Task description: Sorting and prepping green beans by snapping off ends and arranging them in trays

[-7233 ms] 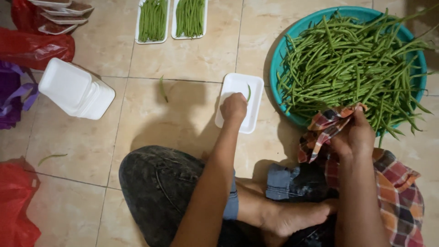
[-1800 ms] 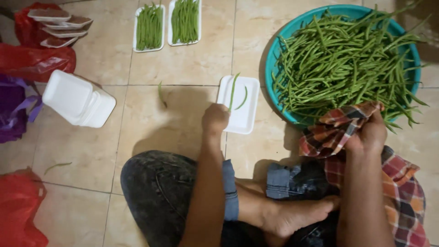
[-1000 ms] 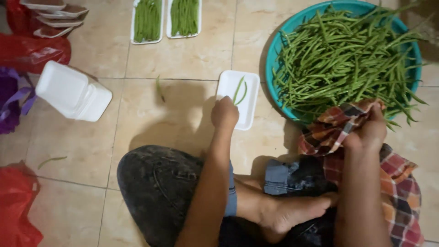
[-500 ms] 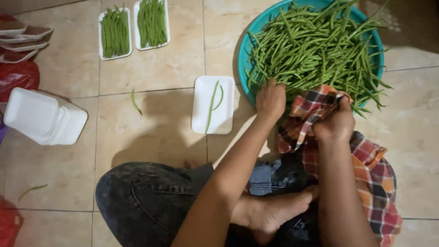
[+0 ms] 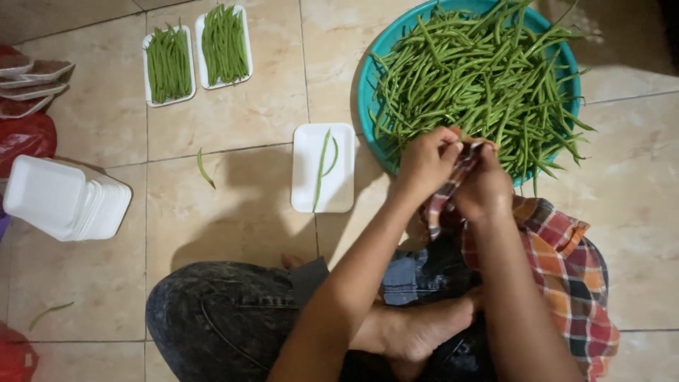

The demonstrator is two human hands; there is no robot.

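Observation:
A teal basin [image 5: 371, 67] heaped with long green beans [image 5: 481, 71] stands on the tiled floor ahead of my crossed legs. My left hand [image 5: 424, 163] and my right hand [image 5: 484, 187] meet at the basin's near rim. The left hand's fingers are pinched on a bean end at the edge of the heap. A fold of the plaid cloth [image 5: 566, 262] is bunched in my right hand, and the rest drapes over my right leg. To the left lies a white foam tray [image 5: 308, 184] with two beans [image 5: 322, 166] in it.
Two white trays filled with beans [image 5: 168, 65] [image 5: 225, 44] lie at the far left. A stack of empty white trays [image 5: 64, 198] sits at the left, red bags [image 5: 25, 138] beyond it. A loose bean [image 5: 204, 168] lies on the tiles.
My left hand left the white tray, where beans now lie, and swung right to the basin, meeting my right hand. The view has shifted so the basin sits nearer the middle.

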